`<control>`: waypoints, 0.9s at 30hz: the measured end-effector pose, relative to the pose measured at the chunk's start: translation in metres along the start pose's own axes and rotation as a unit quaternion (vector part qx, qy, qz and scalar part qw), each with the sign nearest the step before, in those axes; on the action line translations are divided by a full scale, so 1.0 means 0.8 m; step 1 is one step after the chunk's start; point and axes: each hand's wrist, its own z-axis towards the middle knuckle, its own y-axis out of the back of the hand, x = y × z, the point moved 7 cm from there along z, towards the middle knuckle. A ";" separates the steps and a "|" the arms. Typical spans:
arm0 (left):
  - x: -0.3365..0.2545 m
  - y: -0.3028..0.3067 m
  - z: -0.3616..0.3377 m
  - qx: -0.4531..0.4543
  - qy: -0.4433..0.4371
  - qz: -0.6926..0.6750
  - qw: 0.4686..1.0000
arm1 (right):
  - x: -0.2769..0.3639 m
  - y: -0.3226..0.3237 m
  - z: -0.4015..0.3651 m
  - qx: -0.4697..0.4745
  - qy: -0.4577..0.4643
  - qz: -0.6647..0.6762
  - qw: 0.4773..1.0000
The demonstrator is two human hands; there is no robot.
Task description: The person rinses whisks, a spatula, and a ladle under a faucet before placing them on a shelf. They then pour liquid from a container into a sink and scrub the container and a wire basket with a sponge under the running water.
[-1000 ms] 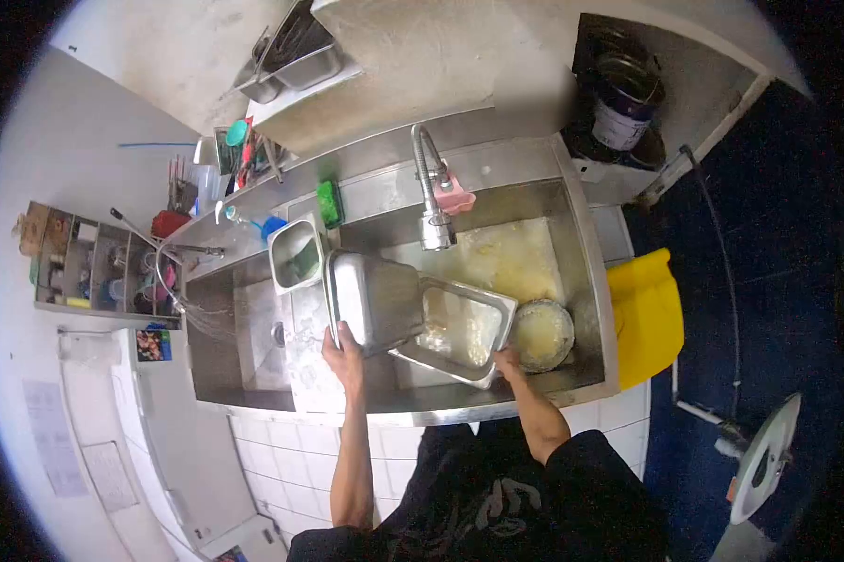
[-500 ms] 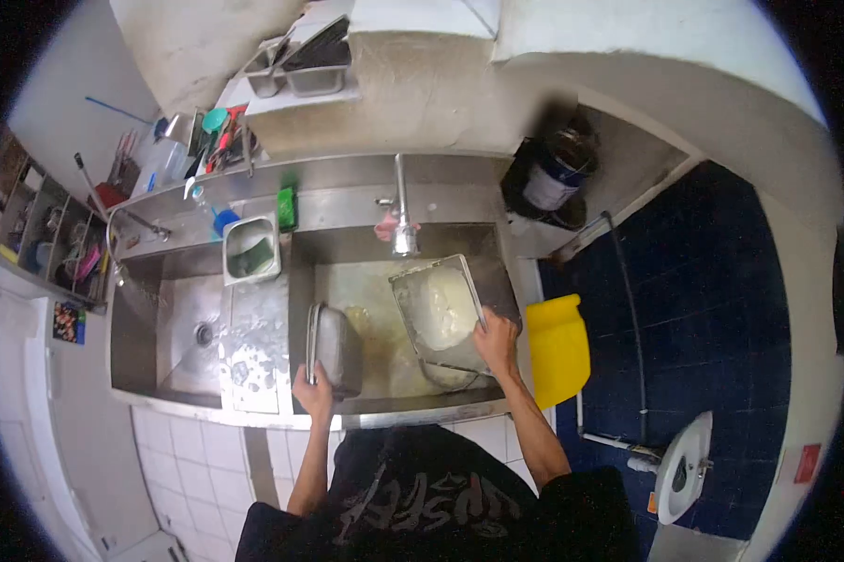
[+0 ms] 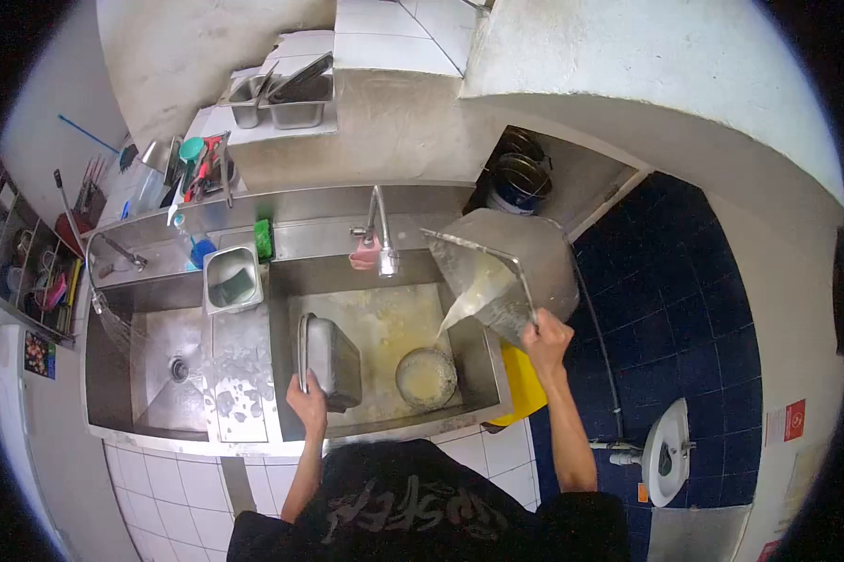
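Water (image 3: 461, 314) streams from a steel pan (image 3: 511, 267) tipped steeply above the right end of the sink (image 3: 485, 365), the right hand (image 3: 545, 339) with its grip closed on the pan's lower corner. The left hand (image 3: 307, 405) has its grip clamped on a second steel pan (image 3: 333, 361), which stands on edge inside the sink near a round bowl (image 3: 426, 377).

Right grip (image 3: 545, 339) clamped on corner of tilted steel pan (image 3: 511, 262) above sink (image 3: 328, 272), pale liquid (image 3: 461, 312) pouring out, left grip (image 3: 307, 405) holding upended steel tub (image 3: 330, 358) in basin, round bowl (image 3: 426, 377) beside it
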 end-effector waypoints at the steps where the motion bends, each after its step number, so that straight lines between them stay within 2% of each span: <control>1: 0.012 -0.005 0.006 0.001 -0.002 0.001 1.000 | -0.003 0.006 0.003 -0.001 -0.002 0.000 1.000; 3: 0.028 -0.012 0.006 -0.006 0.045 -0.074 0.996 | -0.002 0.021 0.007 -0.010 0.044 -0.017 0.999; 5: 0.023 -0.015 0.006 0.010 0.058 -0.084 0.995 | -0.006 0.029 0.009 -0.012 0.065 -0.015 0.998; 7: 0.001 -0.014 0.015 -0.016 0.033 -0.090 0.995 | -0.008 0.031 0.005 -0.021 0.078 -0.053 0.995; 10: -0.027 -0.016 0.010 -0.027 0.035 -0.097 0.994 | -0.006 0.046 0.011 -0.036 0.104 -0.034 0.993; 14: 0.014 -0.029 0.010 -0.053 0.040 -0.065 0.996 | -0.012 0.057 0.019 -0.051 0.133 -0.016 0.990; 17: -0.027 -0.014 0.006 -0.027 0.017 -0.111 0.993 | -0.013 0.066 0.016 -0.051 0.158 -0.005 0.986; 18: -0.031 -0.013 0.006 -0.059 -0.004 -0.088 0.994 | -0.014 0.070 0.015 -0.051 0.159 -0.007 0.986; 19: -0.007 -0.022 0.014 -0.051 0.028 -0.075 0.996 | -0.014 0.071 0.012 -0.053 0.158 -0.012 0.986; 20: 0.008 -0.025 0.013 -0.068 0.024 -0.076 0.995 | -0.012 0.075 0.013 -0.087 0.165 -0.002 0.982; 21: -0.009 -0.021 0.011 -0.082 0.019 -0.080 0.993 | -0.013 0.076 0.015 -0.089 0.159 -0.005 0.983; 23: -0.038 -0.017 0.011 -0.059 0.038 -0.093 0.993 | -0.011 0.088 0.017 -0.136 0.181 0.018 0.974; 24: -0.040 -0.014 0.005 -0.037 0.059 -0.101 0.992 | -0.012 0.090 0.015 -0.131 0.178 0.022 0.975; 25: -0.006 -0.027 0.013 -0.011 0.081 -0.076 0.994 | -0.012 0.085 0.017 -0.099 0.171 0.021 0.980; 27: 0.012 -0.030 0.016 -0.119 0.003 -0.061 0.991 | -0.015 0.073 0.027 -0.092 0.162 0.013 0.982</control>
